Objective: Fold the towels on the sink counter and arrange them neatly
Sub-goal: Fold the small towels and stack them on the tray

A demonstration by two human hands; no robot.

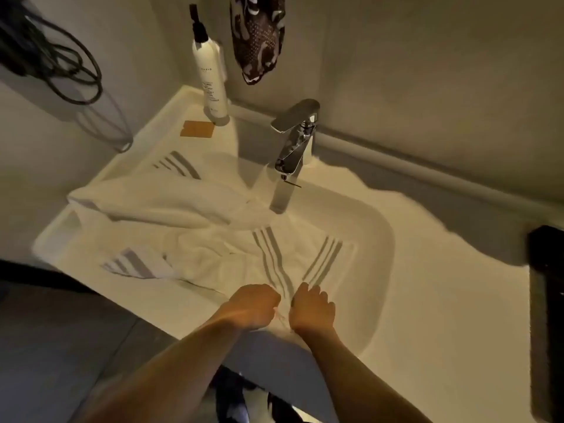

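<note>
Dim bathroom: the striped towel (pixel 274 257) lies crumpled across the basin (pixel 378 239) at frame centre. Your left hand (pixel 254 305) and right hand (pixel 311 309) pinch its near edge, fingers closed; the cloth runs up-left from them.

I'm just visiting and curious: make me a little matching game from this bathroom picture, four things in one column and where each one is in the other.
Things:
1. pump bottle
2. chrome tap
3. patterned cloth
4. striped towel

Places:
A. hanging on the wall above the sink
B. crumpled over the basin, under both hands
C. standing at the back left corner of the counter
D. mounted behind the basin, spout over it

Pairs: 1-C, 2-D, 3-A, 4-B
</note>
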